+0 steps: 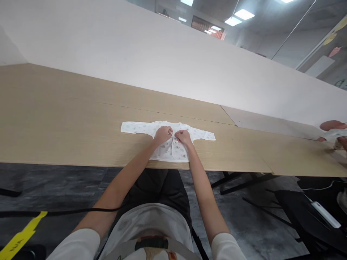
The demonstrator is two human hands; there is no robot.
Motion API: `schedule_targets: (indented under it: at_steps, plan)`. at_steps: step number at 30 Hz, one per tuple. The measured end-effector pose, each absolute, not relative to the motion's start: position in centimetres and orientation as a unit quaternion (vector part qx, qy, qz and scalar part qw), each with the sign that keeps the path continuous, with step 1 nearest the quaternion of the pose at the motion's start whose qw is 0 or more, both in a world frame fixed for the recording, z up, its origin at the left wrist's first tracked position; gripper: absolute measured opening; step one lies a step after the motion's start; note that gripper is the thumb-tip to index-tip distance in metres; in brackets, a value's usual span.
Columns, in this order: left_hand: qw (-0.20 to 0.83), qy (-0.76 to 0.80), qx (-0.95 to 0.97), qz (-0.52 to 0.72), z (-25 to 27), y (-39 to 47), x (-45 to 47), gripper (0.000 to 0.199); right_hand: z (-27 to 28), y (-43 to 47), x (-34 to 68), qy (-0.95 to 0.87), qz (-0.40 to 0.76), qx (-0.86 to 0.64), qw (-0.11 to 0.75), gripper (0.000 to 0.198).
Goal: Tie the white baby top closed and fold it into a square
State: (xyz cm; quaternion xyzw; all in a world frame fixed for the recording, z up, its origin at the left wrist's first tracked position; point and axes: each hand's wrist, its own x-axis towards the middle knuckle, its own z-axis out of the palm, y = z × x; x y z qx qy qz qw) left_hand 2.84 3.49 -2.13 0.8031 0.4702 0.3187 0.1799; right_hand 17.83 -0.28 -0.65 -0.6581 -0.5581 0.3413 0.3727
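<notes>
A small white baby shirt (168, 153) with a faint print lies front up on the wooden table, its two long sleeves spread out to the sides. At its upper front, just below the neckline, my left hand (163, 134) is closed in a pinch on the cloth. Close beside it, my right hand (183, 137) pinches the other side of the front opening. Only a narrow gap separates the fingertips of both hands. My fingers hide any small fastening there.
The wooden table (67, 122) runs along a white partition (135, 54). At the far right, a doll-like figure in light clothing (336, 133) sits at the table's back. Below stand a black chair (298, 213) with a white power strip (325, 213) and a yellow tag (23, 234) on a cable.
</notes>
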Motion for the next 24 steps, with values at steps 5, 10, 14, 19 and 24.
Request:
schedule_targets:
  at_steps: [5,10,14,19,24]
  plan:
    - [0.174,0.474,0.82,0.27,-1.5,2.3,2.1,0.025,0.3,-1.0,17.8,-0.629,0.233,-0.661,0.337,0.011]
    - [0.273,0.427,0.819,0.268,-1.2,1.1,1.7,0.031,1.0,-1.7,18.7,-0.666,0.387,-0.603,0.205,0.038]
    - [0.338,0.417,0.802,0.261,-0.9,0.8,1.6,0.031,1.2,-1.8,19.4,-0.687,0.442,-0.554,0.161,0.033]
    - [0.359,0.368,0.824,0.238,-0.9,1.0,1.3,0.023,1.7,-2.1,19.9,-0.684,0.472,-0.531,0.168,0.022]
    - [0.364,0.341,0.838,0.223,-1.0,1.4,1.1,0.019,2.1,-2.4,20.1,-0.67,0.483,-0.534,0.181,0.014]
